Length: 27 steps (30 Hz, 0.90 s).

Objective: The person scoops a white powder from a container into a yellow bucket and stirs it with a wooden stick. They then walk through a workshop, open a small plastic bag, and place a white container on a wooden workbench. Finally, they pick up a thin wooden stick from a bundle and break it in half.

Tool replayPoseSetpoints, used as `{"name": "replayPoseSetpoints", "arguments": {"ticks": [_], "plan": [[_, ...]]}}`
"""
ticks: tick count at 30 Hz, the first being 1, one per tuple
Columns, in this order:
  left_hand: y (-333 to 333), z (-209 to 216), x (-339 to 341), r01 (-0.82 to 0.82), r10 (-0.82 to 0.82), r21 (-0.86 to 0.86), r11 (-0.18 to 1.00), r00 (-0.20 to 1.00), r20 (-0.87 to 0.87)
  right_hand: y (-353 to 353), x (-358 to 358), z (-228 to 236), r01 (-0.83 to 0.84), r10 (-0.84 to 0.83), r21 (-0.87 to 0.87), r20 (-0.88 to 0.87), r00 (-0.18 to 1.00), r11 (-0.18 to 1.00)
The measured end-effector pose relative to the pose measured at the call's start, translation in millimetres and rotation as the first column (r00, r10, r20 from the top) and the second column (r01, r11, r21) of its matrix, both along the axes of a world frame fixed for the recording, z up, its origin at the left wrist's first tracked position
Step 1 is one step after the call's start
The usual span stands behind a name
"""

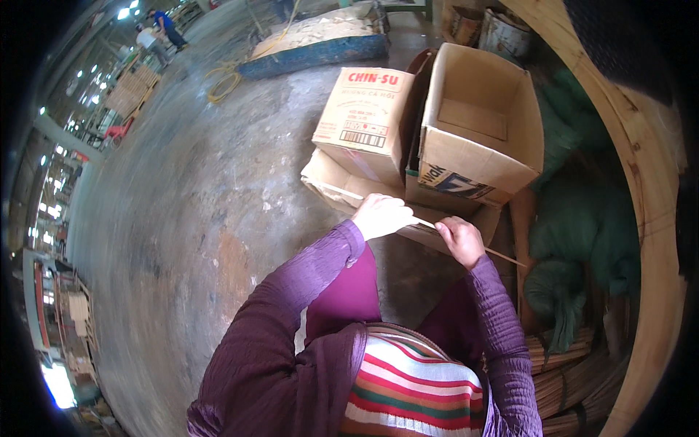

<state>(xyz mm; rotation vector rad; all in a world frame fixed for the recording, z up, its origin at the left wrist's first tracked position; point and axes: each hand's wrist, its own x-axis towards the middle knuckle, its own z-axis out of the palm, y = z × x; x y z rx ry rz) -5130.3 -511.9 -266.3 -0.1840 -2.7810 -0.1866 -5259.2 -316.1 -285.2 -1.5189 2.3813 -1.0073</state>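
Note:
A thin, pale stick (pixel 505 257), apparently wood or cane, runs slantwise across the front of my body. My left hand (pixel 382 216) is closed round it, with a short stretch showing between my two hands. To the right, my right hand (pixel 462 241) grips the same stick, thumb laid along it, and the far end sticks out past my wrist. Just beyond my hands lies a low, open cardboard box (pixel 331 177). On it rest a printed carton (pixel 362 116) and, at its right, a deep open-topped carton (pixel 477 156).
Green net sacks (pixel 575 233) and bundles of thin sticks (pixel 568 364) crowd my right side, bordered by a curved wooden beam (pixel 655 240). A blue-sided bin (pixel 317 58) stands farther off beside a yellow hose (pixel 222 80). Two people (pixel 162 35) bend at far left.

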Motion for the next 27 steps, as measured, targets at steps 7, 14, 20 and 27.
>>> {"name": "replayPoseSetpoints", "arguments": {"ticks": [7,14,20,27], "plan": [[9,-11,-6,-0.133,0.118,0.049,0.990,0.965,0.236,5,1,-14,0.026,-0.037,0.189,0.059,0.998,0.982],[18,-8,-20,-0.241,0.199,0.094,0.966,0.925,0.323,4,0,-21,0.137,-0.139,0.137,0.007,0.990,0.981],[20,-12,-25,-0.264,0.210,0.114,0.958,0.913,0.350,4,-2,-24,0.178,-0.179,0.173,-0.011,0.984,0.969],[18,-22,-29,-0.191,0.167,0.185,0.964,0.976,0.141,8,-9,-28,0.183,-0.185,0.051,0.031,0.982,0.982]]}}
